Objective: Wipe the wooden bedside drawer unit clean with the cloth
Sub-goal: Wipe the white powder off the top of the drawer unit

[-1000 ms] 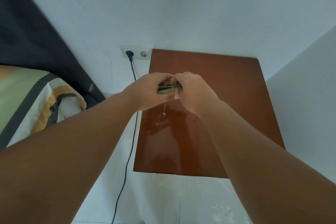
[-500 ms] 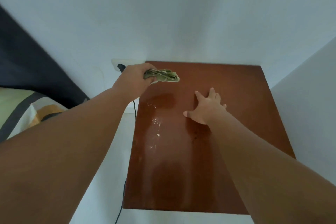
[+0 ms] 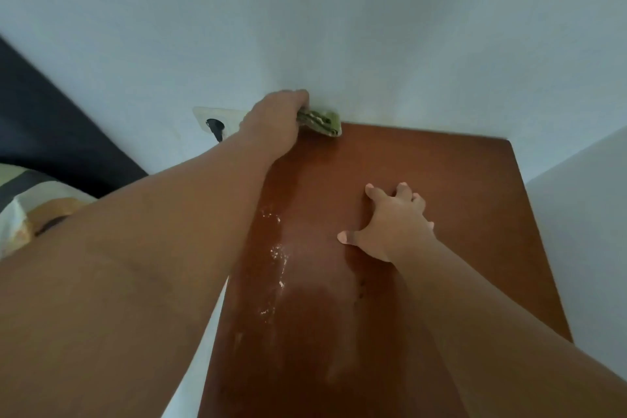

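Note:
The reddish-brown wooden top of the bedside drawer unit (image 3: 458,180) fills the middle of the head view, with drops and streaks of water (image 3: 276,254) down its left half. My left hand (image 3: 274,122) is shut on a folded green cloth (image 3: 322,122), pressed at the unit's far left corner against the wall. My right hand (image 3: 393,224) lies flat on the middle of the top, fingers spread, holding nothing. The drawers below are hidden.
A white wall stands right behind the unit, with a socket (image 3: 212,119) and black plug left of the cloth. A second white wall (image 3: 583,231) borders the right side. A dark headboard (image 3: 51,132) and striped pillow (image 3: 20,214) lie at the left.
Both hands wrung the cloth over the top a second ago. The right hand then dropped flat on the wood, and the left hand carried the cloth to the far left corner.

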